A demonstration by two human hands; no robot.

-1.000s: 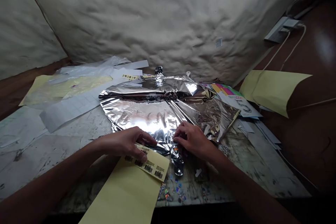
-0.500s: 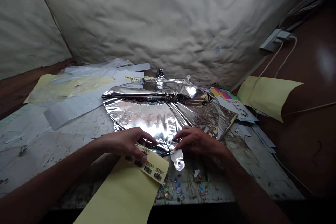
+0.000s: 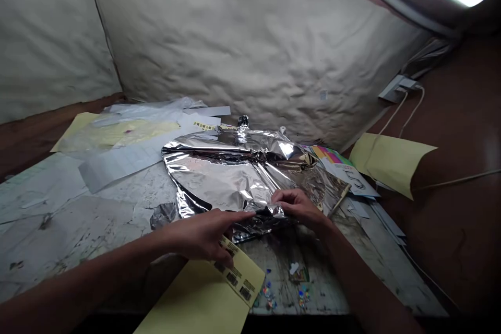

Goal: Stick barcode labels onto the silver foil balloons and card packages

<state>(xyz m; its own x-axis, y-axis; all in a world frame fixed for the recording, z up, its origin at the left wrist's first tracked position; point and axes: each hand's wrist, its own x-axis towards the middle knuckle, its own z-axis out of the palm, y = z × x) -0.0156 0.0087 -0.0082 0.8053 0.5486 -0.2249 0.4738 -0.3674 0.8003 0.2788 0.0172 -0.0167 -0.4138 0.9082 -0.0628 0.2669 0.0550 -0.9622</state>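
Silver foil balloon [image 3: 230, 177] handles best pinched tightly, as our right hand [image 3: 299, 207] has it, while our left hand [image 3: 203, 237], fingers spread, rests on the barcode label sheet [image 3: 240, 276].

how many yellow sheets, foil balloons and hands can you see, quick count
yellow paper sheets: 3 (bottom sheet, far-left sheet, right sheet)
foil balloon: 1
hands: 2 (left hand, right hand)
total: 6
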